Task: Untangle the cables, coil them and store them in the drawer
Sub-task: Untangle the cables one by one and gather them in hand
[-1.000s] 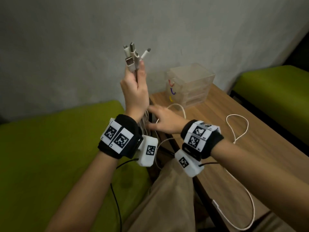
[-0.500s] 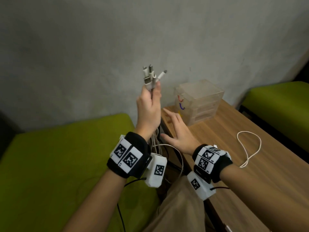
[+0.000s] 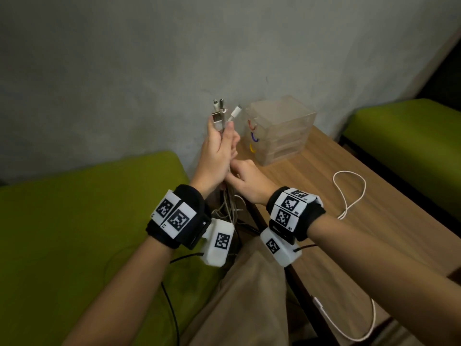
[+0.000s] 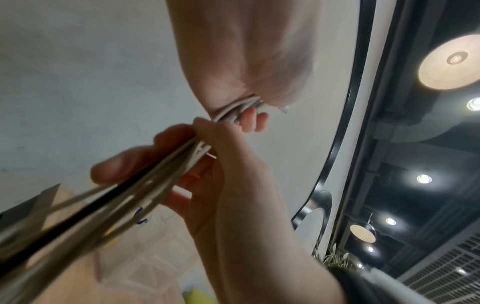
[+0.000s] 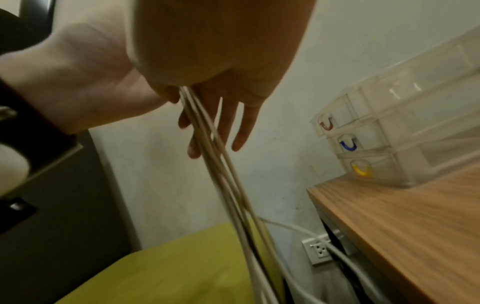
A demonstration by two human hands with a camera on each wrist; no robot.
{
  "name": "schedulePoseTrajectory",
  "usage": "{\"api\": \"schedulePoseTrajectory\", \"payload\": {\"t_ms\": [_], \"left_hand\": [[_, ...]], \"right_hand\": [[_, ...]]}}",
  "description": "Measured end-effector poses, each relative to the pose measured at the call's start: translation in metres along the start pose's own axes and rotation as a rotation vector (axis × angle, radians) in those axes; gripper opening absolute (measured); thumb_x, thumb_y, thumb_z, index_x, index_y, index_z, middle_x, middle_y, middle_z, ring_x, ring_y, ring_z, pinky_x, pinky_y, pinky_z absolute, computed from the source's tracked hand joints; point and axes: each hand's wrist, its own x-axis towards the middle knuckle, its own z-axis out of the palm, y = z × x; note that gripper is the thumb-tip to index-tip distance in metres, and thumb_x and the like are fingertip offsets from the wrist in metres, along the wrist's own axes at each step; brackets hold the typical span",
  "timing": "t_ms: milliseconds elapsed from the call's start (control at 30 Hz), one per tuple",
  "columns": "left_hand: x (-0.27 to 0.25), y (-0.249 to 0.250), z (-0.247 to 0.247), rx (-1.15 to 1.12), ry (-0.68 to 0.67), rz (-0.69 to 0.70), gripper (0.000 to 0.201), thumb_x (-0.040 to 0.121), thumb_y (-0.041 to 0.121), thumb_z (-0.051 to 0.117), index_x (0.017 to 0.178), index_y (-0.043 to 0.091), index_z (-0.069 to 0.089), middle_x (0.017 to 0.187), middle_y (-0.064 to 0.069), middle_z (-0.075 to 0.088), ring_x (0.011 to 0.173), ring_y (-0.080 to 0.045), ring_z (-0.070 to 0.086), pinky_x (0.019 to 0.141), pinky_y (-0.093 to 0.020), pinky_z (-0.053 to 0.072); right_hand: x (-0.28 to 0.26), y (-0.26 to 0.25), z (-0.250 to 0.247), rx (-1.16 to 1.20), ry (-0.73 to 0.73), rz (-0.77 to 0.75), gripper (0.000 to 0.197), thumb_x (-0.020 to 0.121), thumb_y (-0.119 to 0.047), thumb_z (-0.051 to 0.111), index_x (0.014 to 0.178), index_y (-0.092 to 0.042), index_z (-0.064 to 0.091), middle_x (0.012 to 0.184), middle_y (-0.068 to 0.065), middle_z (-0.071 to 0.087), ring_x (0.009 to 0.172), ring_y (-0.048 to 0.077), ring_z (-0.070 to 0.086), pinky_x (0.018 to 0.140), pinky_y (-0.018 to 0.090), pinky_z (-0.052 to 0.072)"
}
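My left hand (image 3: 223,138) is raised near the wall and grips a bundle of white cables (image 3: 228,196) upright, with several connectors (image 3: 220,113) sticking out above the fist. Directly below it, my right hand (image 3: 235,172) pinches the same strands between thumb and fingers, as the left wrist view shows for the right hand (image 4: 200,144). The cables (image 5: 223,185) hang down past my knee, one of them black. A clear three-drawer unit (image 3: 282,131) with red, blue and yellow handles stands shut on the table's back corner. One more white cable (image 3: 349,193) lies looped on the table.
The wooden table (image 3: 324,245) is on my right, its near-left edge close to my right wrist. Green cushions lie at left (image 3: 74,245) and far right (image 3: 404,136). A wall socket (image 5: 318,251) with a plugged white lead sits below the table.
My right hand left the table's corner, rose to the bundle and now pinches it under my left hand. The left hand still holds the connectors up.
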Motion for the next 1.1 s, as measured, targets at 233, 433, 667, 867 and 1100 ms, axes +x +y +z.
{"api": "schedulePoseTrajectory", "payload": {"t_ms": [233, 433, 667, 867, 1100], "left_hand": [[-0.002, -0.02, 0.015, 0.012, -0.025, -0.081, 0.016, 0.099, 0.015, 0.032, 0.11, 0.008, 0.041, 0.065, 0.003, 0.034, 0.047, 0.0, 0.035, 0.048, -0.018, 0.03], [-0.016, -0.033, 0.057, 0.065, -0.139, -0.115, 0.02, 0.099, 0.02, 0.033, 0.081, 0.021, 0.043, 0.062, 0.005, 0.038, 0.054, -0.005, 0.039, 0.058, -0.026, 0.034], [-0.028, -0.039, 0.088, 0.016, -0.165, -0.151, 0.018, 0.098, 0.023, 0.035, 0.087, 0.017, 0.047, 0.063, 0.004, 0.041, 0.058, -0.009, 0.045, 0.059, -0.017, 0.038], [-0.02, -0.034, 0.099, 0.069, -0.109, -0.242, 0.022, 0.097, 0.034, 0.036, 0.102, 0.016, 0.047, 0.074, 0.008, 0.048, 0.072, -0.009, 0.051, 0.076, -0.03, 0.046], [-0.014, -0.027, 0.114, 0.04, -0.112, -0.175, 0.047, 0.084, 0.054, 0.049, 0.102, 0.01, 0.053, 0.086, 0.004, 0.062, 0.085, -0.012, 0.062, 0.08, -0.029, 0.048]], "right_hand": [[-0.02, 0.071, -0.039, -0.493, -0.381, 0.467, 0.045, 0.083, -0.019, 0.057, 0.127, -0.013, 0.047, 0.121, 0.011, 0.056, 0.106, 0.028, 0.056, 0.089, 0.04, 0.049], [-0.076, 0.132, -0.051, -0.563, -0.191, 0.955, 0.038, 0.084, -0.036, 0.061, 0.106, -0.005, 0.058, 0.111, 0.013, 0.061, 0.102, 0.033, 0.059, 0.077, 0.035, 0.046], [-0.098, 0.134, -0.047, -0.523, -0.005, 0.884, 0.02, 0.092, -0.017, 0.041, 0.105, -0.006, 0.052, 0.112, 0.018, 0.06, 0.103, 0.035, 0.058, 0.08, 0.038, 0.045], [-0.076, 0.079, -0.066, -0.289, 0.606, 0.336, 0.005, 0.094, -0.016, 0.049, 0.091, -0.012, 0.049, 0.081, -0.004, 0.058, 0.064, 0.004, 0.053, 0.06, 0.018, 0.044], [-0.075, 0.052, -0.051, -0.272, 0.682, 0.064, 0.009, 0.091, -0.012, 0.051, 0.089, -0.004, 0.049, 0.071, 0.004, 0.058, 0.056, 0.019, 0.055, 0.052, 0.039, 0.048]]}}
